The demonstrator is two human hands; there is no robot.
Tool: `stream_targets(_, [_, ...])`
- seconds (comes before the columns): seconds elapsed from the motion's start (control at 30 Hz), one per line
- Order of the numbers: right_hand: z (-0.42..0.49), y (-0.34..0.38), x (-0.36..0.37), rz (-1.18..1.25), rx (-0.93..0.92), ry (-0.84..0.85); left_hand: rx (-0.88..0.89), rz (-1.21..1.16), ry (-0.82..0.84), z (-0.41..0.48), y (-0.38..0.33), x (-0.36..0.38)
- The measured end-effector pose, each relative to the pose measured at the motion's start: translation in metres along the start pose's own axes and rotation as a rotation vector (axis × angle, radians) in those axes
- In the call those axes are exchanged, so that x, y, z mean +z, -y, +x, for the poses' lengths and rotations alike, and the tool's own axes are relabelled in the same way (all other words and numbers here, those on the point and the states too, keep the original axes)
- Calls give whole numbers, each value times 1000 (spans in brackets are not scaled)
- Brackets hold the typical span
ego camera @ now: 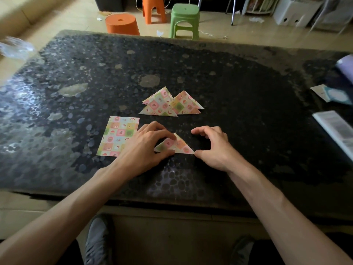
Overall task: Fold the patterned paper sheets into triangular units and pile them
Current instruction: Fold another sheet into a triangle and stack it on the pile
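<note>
Triangle (178, 145) lies on table (238, 88), near edge. Left hand (147, 148) pinches its left half, finger on top, thumb at base. Right hand (214, 148): thumb touches right corner, fingers loosely curled, gripping nothing. Pile (168, 105) beyond; flat sheet (116, 136) left.

Dim indoor light, soft, coming from far side and left. Beyond table (248, 92), floor (215, 22) brighter than tabletop. Pale sheen across left half of table, right half near black. Wide-angle bend at edges: table rim bows. Motion blur smears clear object (15, 47) top left; corners soft. Centre sharp on folded triangle (181, 147), colours muted
</note>
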State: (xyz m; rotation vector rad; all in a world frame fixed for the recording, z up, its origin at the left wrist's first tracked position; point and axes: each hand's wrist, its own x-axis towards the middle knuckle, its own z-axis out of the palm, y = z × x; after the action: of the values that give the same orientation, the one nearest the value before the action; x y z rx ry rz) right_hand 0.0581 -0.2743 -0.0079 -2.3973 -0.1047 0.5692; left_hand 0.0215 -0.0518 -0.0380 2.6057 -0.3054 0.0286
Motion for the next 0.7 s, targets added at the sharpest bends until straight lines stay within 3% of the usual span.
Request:
stream_targets(0.1, [-6,-7,5,-34,-107,-46,-80,-34,-61,0,1,3])
stream_targets(0.27, [-13,-14,21,-151,-257,-206,-173,-15,-30,3,-1,1])
stream_targets(0.4, [-12,-13,28,-135,-279,-264,-150,-113,-58,3,-4,0])
stream_targets(0.57, [-12,-7,24,85,-286,-244,-159,-388,-62,6,-6,-5])
stream_targets(0.7, [-8,-6,16,117,-164,-215,-174,-395,58,10,-7,-12])
